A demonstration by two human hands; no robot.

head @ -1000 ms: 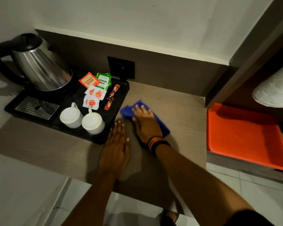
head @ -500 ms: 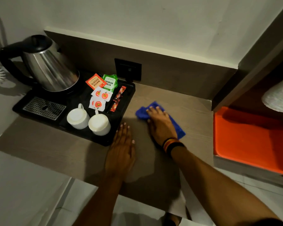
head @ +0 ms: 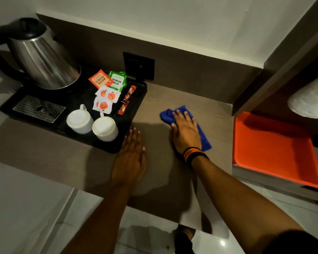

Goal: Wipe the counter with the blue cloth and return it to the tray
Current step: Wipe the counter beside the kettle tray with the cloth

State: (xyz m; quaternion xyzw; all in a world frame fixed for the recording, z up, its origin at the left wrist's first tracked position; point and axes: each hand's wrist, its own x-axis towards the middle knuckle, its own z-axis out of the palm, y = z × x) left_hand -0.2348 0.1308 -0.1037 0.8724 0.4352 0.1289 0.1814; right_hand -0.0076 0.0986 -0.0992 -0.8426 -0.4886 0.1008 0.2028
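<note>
The blue cloth (head: 166, 115) lies on the brown wooden counter (head: 213, 118), right of the black tray (head: 136, 99). My right hand (head: 186, 132) presses flat on the cloth with fingers spread, and only the cloth's far left end and right edge show. My left hand (head: 130, 158) rests palm down on the bare counter by the black tray's near right corner, holding nothing. An orange tray (head: 272, 149) sits on a lower shelf to the right of the counter.
On the black tray stand a steel kettle (head: 42, 61), two upturned white cups (head: 92, 124), tea packets (head: 108, 81) and a metal drip grille (head: 39, 109). A dark wall socket (head: 138, 65) is behind. A white rounded object (head: 310, 99) hangs above the orange tray.
My right hand has slid the blue cloth to the right, away from the black tray's edge. My left hand has stayed flat on the counter.
</note>
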